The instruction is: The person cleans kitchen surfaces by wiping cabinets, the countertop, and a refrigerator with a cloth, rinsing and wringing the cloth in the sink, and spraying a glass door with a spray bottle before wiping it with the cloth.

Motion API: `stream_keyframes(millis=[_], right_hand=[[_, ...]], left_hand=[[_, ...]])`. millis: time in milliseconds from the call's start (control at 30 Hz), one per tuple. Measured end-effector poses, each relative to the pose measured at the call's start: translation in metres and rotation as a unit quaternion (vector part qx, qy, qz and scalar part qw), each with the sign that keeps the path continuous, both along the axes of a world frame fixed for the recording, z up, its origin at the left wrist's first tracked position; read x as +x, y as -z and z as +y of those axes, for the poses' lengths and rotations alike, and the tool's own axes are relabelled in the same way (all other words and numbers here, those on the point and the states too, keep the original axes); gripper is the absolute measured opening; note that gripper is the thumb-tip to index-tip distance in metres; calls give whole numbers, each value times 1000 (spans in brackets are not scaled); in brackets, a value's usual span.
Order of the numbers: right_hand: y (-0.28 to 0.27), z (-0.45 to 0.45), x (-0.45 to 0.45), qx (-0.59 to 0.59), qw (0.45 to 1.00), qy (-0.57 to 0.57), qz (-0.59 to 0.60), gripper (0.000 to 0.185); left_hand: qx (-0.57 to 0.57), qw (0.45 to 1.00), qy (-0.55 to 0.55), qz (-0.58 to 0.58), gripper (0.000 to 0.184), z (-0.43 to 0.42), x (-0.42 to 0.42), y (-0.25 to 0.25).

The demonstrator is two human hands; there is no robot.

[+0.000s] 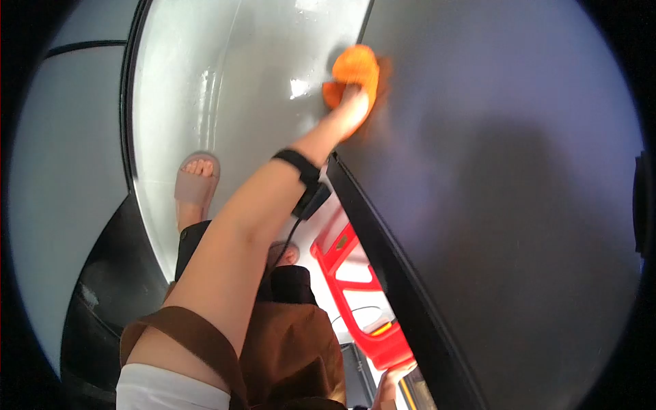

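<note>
My left hand (354, 102) reaches up and forward, its fingers mostly covered by an orange cloth (357, 65) that it grips. The cloth lies against the left edge of a large dark, smooth panel (506, 205) and looks slightly blurred. A black band (298, 166) with a small black box and a cable is on my left wrist. Low in the view, my right hand (391, 381) shows beside the panel's black lower edge (403, 273), close to a red plastic stool (342, 287). Its fingers are partly hidden, so its grip cannot be made out.
Shiny light grey floor (260, 89) lies left of the panel, with my feet in sandals (195, 184) on it. A grey surface with a black rim (75, 150) curves along the far left. Dark items (357, 372) are at the bottom beside the stool.
</note>
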State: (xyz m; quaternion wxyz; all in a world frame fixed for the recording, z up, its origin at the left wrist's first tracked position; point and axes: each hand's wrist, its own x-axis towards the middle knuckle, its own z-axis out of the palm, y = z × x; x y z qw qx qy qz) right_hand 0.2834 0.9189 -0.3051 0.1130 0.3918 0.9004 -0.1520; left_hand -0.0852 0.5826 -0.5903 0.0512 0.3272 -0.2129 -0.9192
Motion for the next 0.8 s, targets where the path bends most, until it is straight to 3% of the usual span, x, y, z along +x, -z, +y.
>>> stream_keyframes(millis=[133, 300, 467, 533, 600, 633, 667, 733, 800], right_hand=[[-23, 5, 16, 6, 1000, -16, 12, 61], [-48, 10, 12, 62, 996, -66, 3, 61], [-96, -38, -21, 112, 948, -147, -258, 52], [-70, -25, 1, -31, 956, -293, -2, 43], [-66, -37, 10, 41, 885, -393, -247, 42], [-117, -89, -11, -96, 950, -290, -73, 39], [-187, -154, -44, -229, 951, -177, 113, 37], [-244, -187, -57, -235, 935, -199, 177, 34], [-279, -198, -70, -522, 839, -38, 146, 39]], left_hand=[[22, 997, 58, -45, 48, 38, 105, -72], [-8, 987, 160, 6, 53, 69, 183, -234], [-212, 923, 249, 203, 59, 73, 187, -414], [-306, 868, 254, 298, 62, 68, 163, -478], [-377, 807, 251, 379, 65, 59, 145, -533], [-401, 778, 254, 413, 66, 54, 137, -555], [-425, 746, 256, 444, 67, 49, 131, -576], [-473, 682, 255, 496, 70, 35, 131, -614], [-558, 605, 216, 525, 73, 25, 148, -642]])
